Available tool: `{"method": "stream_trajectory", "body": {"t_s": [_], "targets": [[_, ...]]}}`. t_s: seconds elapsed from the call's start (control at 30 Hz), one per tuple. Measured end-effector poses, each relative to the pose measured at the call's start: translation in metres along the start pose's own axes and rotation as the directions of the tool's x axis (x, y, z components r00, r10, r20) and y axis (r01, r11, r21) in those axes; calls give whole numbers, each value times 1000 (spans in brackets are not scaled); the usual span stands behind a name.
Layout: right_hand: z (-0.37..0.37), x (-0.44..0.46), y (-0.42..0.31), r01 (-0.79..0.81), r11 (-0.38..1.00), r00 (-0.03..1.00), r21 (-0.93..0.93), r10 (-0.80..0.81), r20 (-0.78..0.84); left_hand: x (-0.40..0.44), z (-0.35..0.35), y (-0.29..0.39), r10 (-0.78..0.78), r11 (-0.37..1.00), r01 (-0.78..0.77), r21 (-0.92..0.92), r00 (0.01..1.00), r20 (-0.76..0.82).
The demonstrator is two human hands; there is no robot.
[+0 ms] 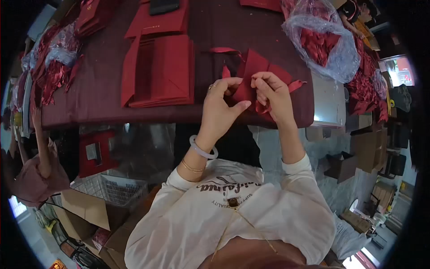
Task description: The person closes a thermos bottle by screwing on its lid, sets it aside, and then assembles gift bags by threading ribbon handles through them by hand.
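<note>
A small red paper bag (254, 62) is held tilted over the near edge of the cloth-covered table. My left hand (220, 105) has its fingers curled on the bag's left side, thumb stretched out toward the right. My right hand (274, 92) is closed in a pinch at the bag's front, with red ribbon (261, 107) showing below the fingers; the pinched part itself is mostly hidden. Loose ribbon ends (226, 50) stick out on the left, and another ribbon end (296, 85) on the right.
Left of my hands lies a stack of flat red bags (163, 71), with more red bags (156, 24) and a black object (164, 6) behind. Clear plastic sacks of red ribbons (320, 42) stand on the right. At left are another person's arm (41, 143), a white basket (123, 188) and cardboard boxes (85, 206).
</note>
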State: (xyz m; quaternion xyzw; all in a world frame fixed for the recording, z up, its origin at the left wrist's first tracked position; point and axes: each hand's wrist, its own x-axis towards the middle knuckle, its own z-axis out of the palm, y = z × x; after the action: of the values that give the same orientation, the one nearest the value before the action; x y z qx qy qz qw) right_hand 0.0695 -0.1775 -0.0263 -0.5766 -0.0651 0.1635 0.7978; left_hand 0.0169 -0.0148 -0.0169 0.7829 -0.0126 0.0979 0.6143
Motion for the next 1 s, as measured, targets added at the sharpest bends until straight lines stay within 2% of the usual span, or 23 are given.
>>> {"method": "stream_trajectory", "body": {"t_s": [0.03, 0.1, 0.17, 0.23, 0.27, 0.33, 0.37, 0.43, 0.47, 0.53, 0.63, 0.83, 0.93, 1.0], "targets": [[-2, 0, 1, -16, 1000, 1000, 4, 16, -15, -3, -2, 5, -4, 1000, 4, -5, 1000, 23], [-4, 1, 2, 15, 996, 999, 88, -20, 50, -5, -3, -1, -94, 987, 99, -127, 995, 40], [-4, 0, 1, -24, 998, 999, 54, 22, 32, -6, -5, -5, -108, 991, 110, -81, 994, 35], [-1, -3, -1, 2, 995, 999, -105, 3, 48, -6, -8, 1, -138, 990, 138, 13, 990, 25], [0, -3, 0, -10, 995, 999, -103, 14, 43, -5, -9, 0, -150, 989, 149, 12, 988, 29], [2, -4, 1, 17, 983, 1000, -182, -13, 25, -3, -8, -4, -133, 984, 128, 120, 991, 33], [4, -5, -1, 12, 983, 1000, -182, -8, 23, -3, -9, -4, -138, 984, 133, 119, 990, 34], [7, -8, -4, 66, 937, 998, -342, -61, 24, -3, -10, -5, -129, 985, 122, 119, 990, 50], [7, -7, -3, 64, 938, 998, -341, -60, 24, -3, -9, -7, -130, 985, 124, 120, 990, 50], [8, -5, 1, 368, 669, 926, -646, -330, 185, -6, -8, -11, -32, 996, 31, 81, 999, 4], [8, -5, -2, 321, 694, 945, -644, -273, 177, -8, -11, -7, -67, 987, 59, 152, 997, 48], [5, -5, -4, 326, 625, 945, -710, -246, 218, -8, -9, -13, -61, 989, 55, 136, 997, 39], [1, -2, -2, 377, 610, 925, -697, -276, 260, -8, -8, -12, -15, 992, 11, 125, 999, 28], [4, -4, -3, 351, 633, 936, -690, -261, 237, -8, -9, -13, -29, 993, 25, 115, 999, 34]]}}
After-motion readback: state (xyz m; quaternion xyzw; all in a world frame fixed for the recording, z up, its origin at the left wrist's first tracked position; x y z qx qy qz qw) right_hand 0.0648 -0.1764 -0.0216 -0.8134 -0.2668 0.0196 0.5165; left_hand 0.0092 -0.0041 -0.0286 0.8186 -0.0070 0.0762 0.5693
